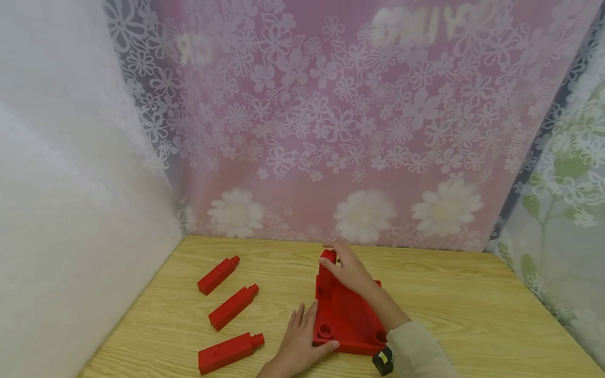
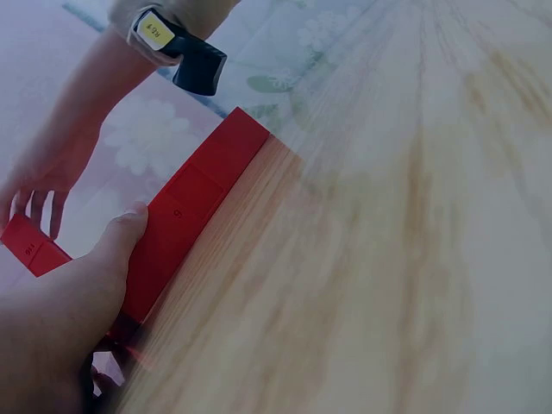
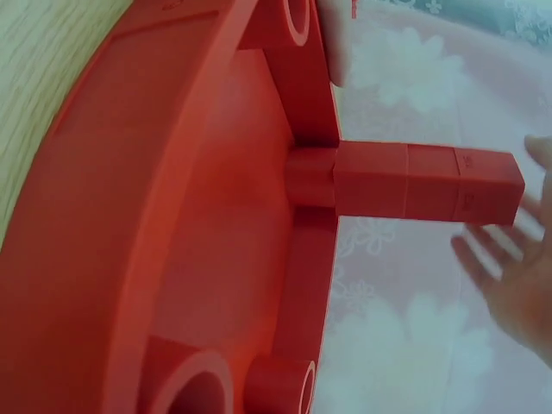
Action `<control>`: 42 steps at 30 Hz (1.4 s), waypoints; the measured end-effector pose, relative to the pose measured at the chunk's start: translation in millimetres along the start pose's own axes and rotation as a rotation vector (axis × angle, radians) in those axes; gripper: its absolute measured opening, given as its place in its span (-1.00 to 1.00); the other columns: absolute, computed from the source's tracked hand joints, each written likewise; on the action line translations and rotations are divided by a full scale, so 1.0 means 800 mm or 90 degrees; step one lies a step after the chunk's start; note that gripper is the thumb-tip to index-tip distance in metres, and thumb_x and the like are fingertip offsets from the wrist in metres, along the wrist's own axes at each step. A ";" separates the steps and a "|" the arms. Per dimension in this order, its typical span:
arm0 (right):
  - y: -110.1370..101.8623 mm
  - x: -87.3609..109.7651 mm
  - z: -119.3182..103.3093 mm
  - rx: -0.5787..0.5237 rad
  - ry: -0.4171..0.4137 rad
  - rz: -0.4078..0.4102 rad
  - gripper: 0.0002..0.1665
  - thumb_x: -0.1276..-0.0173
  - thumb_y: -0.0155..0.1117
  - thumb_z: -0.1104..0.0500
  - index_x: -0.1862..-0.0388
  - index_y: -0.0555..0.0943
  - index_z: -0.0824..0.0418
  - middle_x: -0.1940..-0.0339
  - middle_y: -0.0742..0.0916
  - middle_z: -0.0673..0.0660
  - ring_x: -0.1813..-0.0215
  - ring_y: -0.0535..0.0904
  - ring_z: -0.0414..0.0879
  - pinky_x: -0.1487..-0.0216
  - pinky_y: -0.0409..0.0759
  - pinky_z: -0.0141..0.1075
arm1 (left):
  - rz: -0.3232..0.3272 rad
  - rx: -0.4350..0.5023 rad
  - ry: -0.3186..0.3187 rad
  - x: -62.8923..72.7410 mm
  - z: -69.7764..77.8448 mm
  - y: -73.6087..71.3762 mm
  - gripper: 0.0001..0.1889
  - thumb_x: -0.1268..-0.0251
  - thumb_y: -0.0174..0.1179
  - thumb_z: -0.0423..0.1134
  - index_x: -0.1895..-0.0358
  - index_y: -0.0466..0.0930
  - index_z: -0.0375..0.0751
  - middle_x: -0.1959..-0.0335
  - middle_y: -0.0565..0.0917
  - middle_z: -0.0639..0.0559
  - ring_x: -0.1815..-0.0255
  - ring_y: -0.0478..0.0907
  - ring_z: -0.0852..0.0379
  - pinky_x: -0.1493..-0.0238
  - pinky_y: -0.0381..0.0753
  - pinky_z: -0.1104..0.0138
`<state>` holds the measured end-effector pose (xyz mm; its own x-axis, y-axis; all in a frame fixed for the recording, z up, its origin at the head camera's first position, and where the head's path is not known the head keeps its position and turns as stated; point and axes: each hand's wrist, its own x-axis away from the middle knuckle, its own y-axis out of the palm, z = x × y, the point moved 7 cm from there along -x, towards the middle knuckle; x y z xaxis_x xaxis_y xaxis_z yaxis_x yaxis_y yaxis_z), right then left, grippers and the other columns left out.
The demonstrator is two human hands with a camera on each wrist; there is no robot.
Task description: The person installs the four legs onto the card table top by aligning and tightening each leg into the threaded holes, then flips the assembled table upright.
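Note:
A red stool seat (image 1: 352, 315), underside up, has round sockets at its corners. A red leg (image 1: 327, 265) stands upright in the far left socket. Around the leg's top, my right hand (image 1: 352, 270) has its fingers spread, with the thumb in front and the fingertips partly hidden behind. From the right wrist, these fingers appear loose and apart from the leg's end. My left hand (image 1: 298, 341) rests against the near left corner of the seat. Its straight fingers lie along the left side, and its thumb presses the front wall.
Left of the seat lie three loose red legs: a far one (image 1: 219, 275), a middle one (image 1: 233, 307) and a near one (image 1: 230, 353). They rest on a wood-grain table (image 1: 454, 294). Flowered curtains (image 1: 331, 131) stand behind it, and a pale wall (image 1: 85, 184) rises at left.

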<state>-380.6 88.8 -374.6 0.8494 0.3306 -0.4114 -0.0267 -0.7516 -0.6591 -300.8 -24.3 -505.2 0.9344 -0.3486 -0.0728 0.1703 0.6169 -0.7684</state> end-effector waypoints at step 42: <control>-0.007 -0.004 -0.006 0.091 0.043 0.035 -0.61 -0.20 0.33 0.13 0.03 0.59 0.29 -0.21 0.43 0.31 0.03 0.53 0.10 0.05 0.50 -0.06 | -0.001 0.000 0.003 0.003 0.004 -0.003 0.09 0.02 -0.11 0.53 -0.44 -0.09 -0.21 -0.40 0.07 -0.15 -0.41 -0.20 -0.14 -0.31 -0.21 -0.03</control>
<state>-381.0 88.9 -366.6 0.8781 0.2479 -0.4093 -0.1454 -0.6767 -0.7218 -298.2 -24.4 -501.7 0.9326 -0.3532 -0.0741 0.1724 0.6163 -0.7684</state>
